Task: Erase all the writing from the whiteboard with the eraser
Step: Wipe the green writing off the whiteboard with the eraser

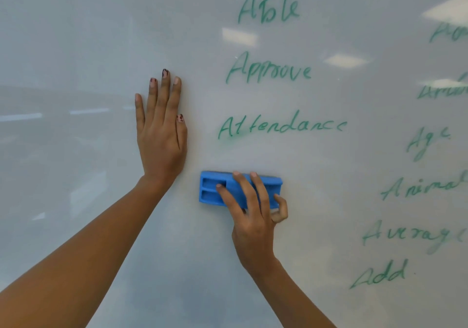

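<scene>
The right hand (253, 211) grips the blue eraser (239, 189) with fingers draped over its back and the thumb tucked under its lower edge, pressing it flat against the whiteboard (76, 49), long side level. That hold suits broad sideways or upward sweeps, since the full length of the pad meets the surface. The left hand (160, 130) lies open and flat on the board, fingers up, holding nothing; it looks like a brace to steady the body while the other arm pushes.

The eraser sits just below the word "Attendance" (281, 125), apart from it, with "Approve" (268, 70) and "Able" (269, 6) stacked above. A second column of green words (428, 191) runs down the right side (several cut off by the frame, so their full extent is probably wider than shown).

Left of the braced hand the surface is bare. Upward the path is open; the left hand stands close beside the first column, so leftward strokes have little room.
</scene>
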